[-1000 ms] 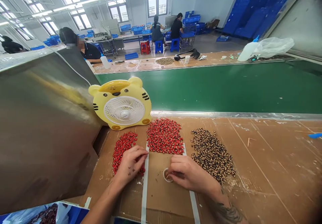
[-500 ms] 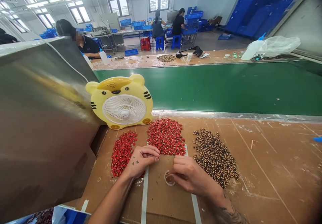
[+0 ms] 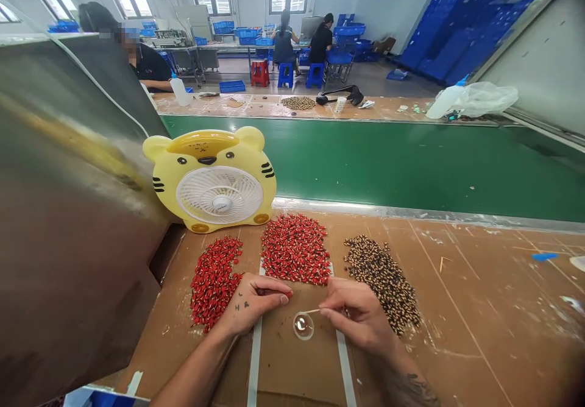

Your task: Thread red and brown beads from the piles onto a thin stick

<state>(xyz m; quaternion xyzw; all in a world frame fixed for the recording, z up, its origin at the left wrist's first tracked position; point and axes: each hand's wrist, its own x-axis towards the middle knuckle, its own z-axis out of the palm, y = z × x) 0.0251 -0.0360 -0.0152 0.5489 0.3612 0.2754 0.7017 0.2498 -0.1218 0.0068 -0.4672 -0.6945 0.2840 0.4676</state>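
Observation:
My right hand [image 3: 356, 314] pinches a thin wooden stick [image 3: 313, 311], whose far end reaches the small clear cup [image 3: 295, 330] with a shiny clear liquid in it. My left hand [image 3: 253, 303] is closed, thumb against fingers, with a small red piece just showing at the fingertips. Beyond the hands is a pile of small red pieces with dark and pale parts [image 3: 295, 248]. Another red pile [image 3: 212, 282] lies beside my left wrist, partly covered by the hand. Right of my right hand spreads a pile of black-and-tan pieces [image 3: 384, 279].
A yellow animal-faced fan [image 3: 159, 181] stands behind the left red pile, beside a large metal housing [image 3: 68, 224]. A green conveyor belt [image 3: 388, 157] runs across behind the cardboard-covered table [image 3: 479, 309]. A person [image 3: 153, 66] sits across at left.
My right hand has drawn back a little from the cup, so the stick now shows. A red piece now shows at my left fingertips. The camera view has shifted slightly.

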